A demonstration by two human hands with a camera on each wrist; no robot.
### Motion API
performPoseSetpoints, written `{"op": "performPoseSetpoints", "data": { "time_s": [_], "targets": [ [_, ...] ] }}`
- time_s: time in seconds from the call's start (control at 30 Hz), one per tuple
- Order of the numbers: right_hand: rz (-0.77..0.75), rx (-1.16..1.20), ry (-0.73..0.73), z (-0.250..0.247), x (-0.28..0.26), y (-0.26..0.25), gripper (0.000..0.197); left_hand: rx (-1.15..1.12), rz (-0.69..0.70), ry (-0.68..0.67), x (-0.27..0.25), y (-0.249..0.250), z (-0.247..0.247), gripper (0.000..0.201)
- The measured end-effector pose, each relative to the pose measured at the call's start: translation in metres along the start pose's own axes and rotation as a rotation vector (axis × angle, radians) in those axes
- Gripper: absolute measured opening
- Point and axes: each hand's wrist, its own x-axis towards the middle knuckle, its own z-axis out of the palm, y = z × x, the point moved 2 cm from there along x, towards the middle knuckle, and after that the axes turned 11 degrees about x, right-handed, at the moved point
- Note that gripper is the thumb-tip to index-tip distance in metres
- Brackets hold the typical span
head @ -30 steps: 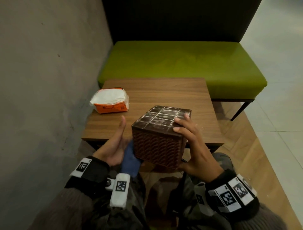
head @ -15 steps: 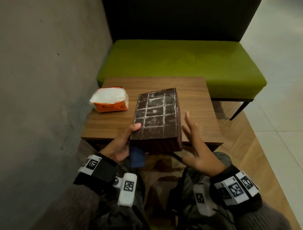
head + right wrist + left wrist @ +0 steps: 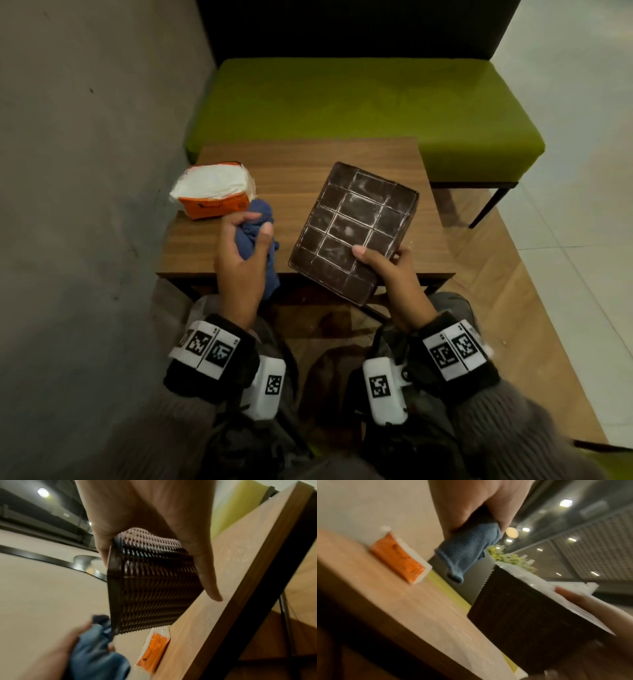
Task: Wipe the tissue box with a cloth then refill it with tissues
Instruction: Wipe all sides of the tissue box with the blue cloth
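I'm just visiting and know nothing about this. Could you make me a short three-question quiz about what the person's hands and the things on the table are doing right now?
1. True or false: the left hand grips the blue cloth.
2. Which hand holds the brown tissue box? A) left B) right C) both
3. Fill in: the orange tissue pack lies on the wooden ____.

Key: 1 true. 2 B: the right hand grips its near corner, thumb on the dusty gridded face. 3 table.
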Motion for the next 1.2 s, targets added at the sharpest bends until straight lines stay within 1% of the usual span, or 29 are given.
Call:
{"op": "performPoseSetpoints", "data": {
  "time_s": [0.03, 0.07, 0.1, 0.17, 0.2, 0.23, 0.27, 0.3, 0.33, 0.37, 0.47, 0.5, 0.53, 0.6, 0.63, 0.67, 0.73, 0.77, 0.8, 0.9, 0.93, 0.97, 1.03, 1.07, 1.1, 1.2],
  "targets": [
    [-0.025, -0.025, 0.016, 0.000, 0.001, -0.002, 0.086, 0.102, 0.161, 0.000, -0.007, 0.011, 0.000, 0.008],
    [-0.040, -0.039, 0.022, 0.001, 0.003, -0.002, 0.091, 0.201, 0.306, -0.035, -0.016, 0.021, 0.002, 0.010],
    [-0.049, -0.040, 0.025, 0.003, 0.004, -0.002, 0.094, 0.301, 0.465, -0.098, -0.026, 0.027, 0.005, 0.013],
    [-0.046, -0.024, 0.022, 0.005, 0.003, -0.001, 0.096, 0.536, 0.796, -0.250, -0.044, 0.023, 0.014, 0.022],
    [-0.048, -0.024, 0.016, 0.005, 0.002, -0.001, 0.098, 0.623, 0.870, -0.306, -0.046, 0.016, 0.015, 0.028],
    [-0.065, -0.029, 0.014, 0.005, 0.001, -0.001, 0.099, 0.674, 0.836, -0.317, -0.043, 0.008, 0.016, 0.033],
    [-0.089, -0.035, 0.016, 0.006, 0.000, -0.002, 0.100, 0.682, 0.719, -0.281, -0.036, 0.005, 0.014, 0.036],
    [-0.108, -0.033, 0.022, 0.006, -0.001, -0.003, 0.100, 0.641, 0.588, -0.222, -0.031, 0.004, 0.012, 0.036],
    [-0.120, -0.024, 0.030, 0.007, -0.001, -0.004, 0.099, 0.586, 0.507, -0.178, -0.029, 0.006, 0.011, 0.034],
    [-0.132, -0.006, 0.039, 0.008, -0.001, -0.005, 0.098, 0.563, 0.507, -0.178, -0.034, 0.008, 0.012, 0.032],
    [-0.151, 0.014, 0.067, 0.006, 0.000, -0.008, 0.098, 0.602, 0.704, -0.319, -0.056, 0.010, 0.015, 0.026],
    [-0.155, 0.001, 0.064, 0.005, 0.001, -0.008, 0.099, 0.604, 0.694, -0.322, -0.052, 0.010, 0.013, 0.026],
    [-0.152, -0.013, 0.053, 0.006, 0.001, -0.008, 0.099, 0.602, 0.615, -0.281, -0.045, 0.009, 0.012, 0.026],
    [-0.147, -0.007, 0.046, 0.009, 0.000, -0.005, 0.100, 0.582, 0.429, -0.147, -0.030, 0.010, 0.011, 0.028],
    [-0.148, 0.001, 0.062, 0.009, 0.001, -0.004, 0.102, 0.572, 0.410, -0.124, -0.030, 0.013, 0.013, 0.027],
    [-0.146, 0.006, 0.076, 0.010, 0.001, -0.003, 0.103, 0.564, 0.444, -0.146, -0.036, 0.017, 0.016, 0.027],
    [-0.153, 0.015, 0.089, 0.010, 0.001, -0.003, 0.103, 0.574, 0.551, -0.253, -0.052, 0.021, 0.021, 0.026],
    [-0.158, 0.013, 0.095, 0.009, 0.000, -0.002, 0.102, 0.577, 0.581, -0.285, -0.054, 0.020, 0.020, 0.026],
    [-0.153, 0.010, 0.098, 0.008, -0.001, -0.001, 0.101, 0.581, 0.563, -0.282, -0.048, 0.018, 0.018, 0.026],
    [-0.135, 0.038, 0.117, 0.008, -0.003, 0.001, 0.098, 0.585, 0.386, -0.151, -0.030, 0.012, 0.012, 0.025],
    [-0.142, 0.048, 0.129, 0.009, -0.004, -0.001, 0.094, 0.576, 0.388, -0.152, -0.032, 0.014, 0.013, 0.025],
    [-0.149, 0.058, 0.142, 0.009, -0.004, -0.002, 0.093, 0.569, 0.422, -0.181, -0.040, 0.017, 0.015, 0.026],
    [-0.150, 0.065, 0.158, 0.012, -0.004, -0.006, 0.099, 0.566, 0.515, -0.263, -0.056, 0.020, 0.019, 0.027],
    [-0.147, 0.055, 0.163, 0.012, -0.004, -0.006, 0.102, 0.558, 0.534, -0.284, -0.057, 0.020, 0.019, 0.027],
    [-0.149, 0.045, 0.167, 0.012, -0.004, -0.005, 0.103, 0.550, 0.509, -0.271, -0.053, 0.019, 0.018, 0.026],
    [-0.146, 0.044, 0.174, 0.014, -0.005, -0.005, 0.101, 0.528, 0.361, -0.137, -0.037, 0.019, 0.018, 0.024]
  ]
}}
